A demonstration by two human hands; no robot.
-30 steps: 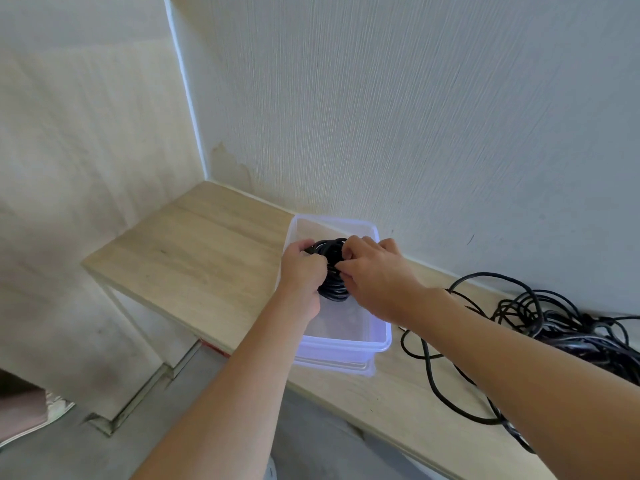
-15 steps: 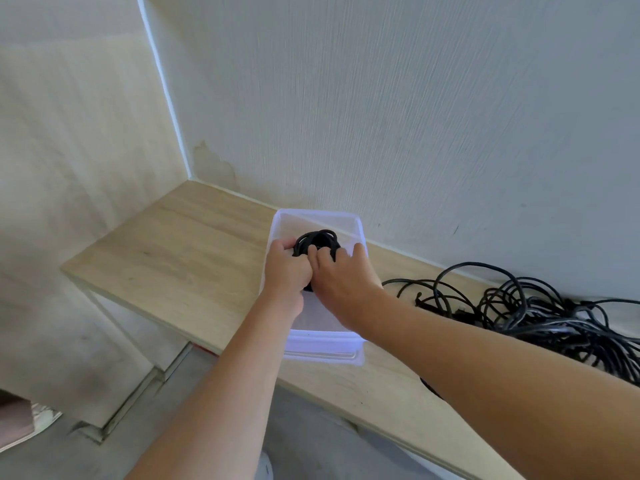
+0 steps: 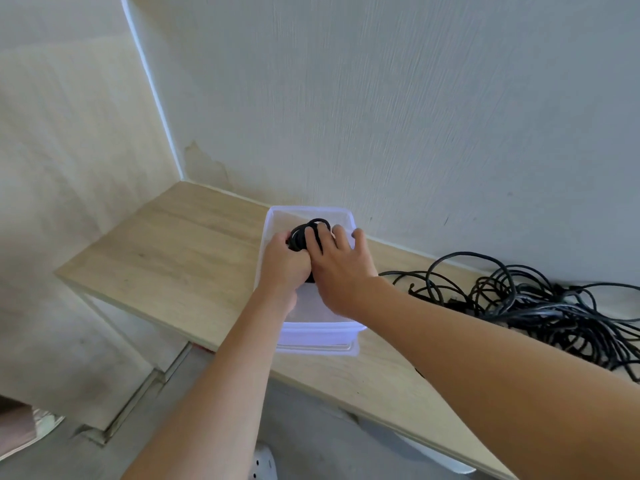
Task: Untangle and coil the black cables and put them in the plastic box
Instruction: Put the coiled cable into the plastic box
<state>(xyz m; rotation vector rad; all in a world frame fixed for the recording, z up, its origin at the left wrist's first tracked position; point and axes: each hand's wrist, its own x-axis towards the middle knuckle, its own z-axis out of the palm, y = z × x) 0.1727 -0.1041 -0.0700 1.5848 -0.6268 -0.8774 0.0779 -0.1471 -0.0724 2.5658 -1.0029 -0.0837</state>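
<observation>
While the left hand [image 3: 284,263] curls its fingers round the near left side of the coiled cable [image 3: 302,233] and grips it, the right hand [image 3: 341,270] lies over the coil's right side with its fingers fairly straight and spread, pressing down on it; its little finger reaches toward the right rim of the container. Both hands sit inside the plastic box [image 3: 320,337], a clear rectangular tub, and the black coil is held in its far half, though whether the coil touches the bottom cannot be told. Only the coil's upper loops show between and beyond the fingers. The box stands on the light wooden bench [image 3: 173,251], its far end close to the pale textured wall [image 3: 415,116]. To the right of the box, well apart from it, the tangled cables [image 3: 540,306] lie in a loose black heap on the bench against the wall, with a few loops trailing toward the box. Below the bench edge is a grey floor [image 3: 86,375].
</observation>
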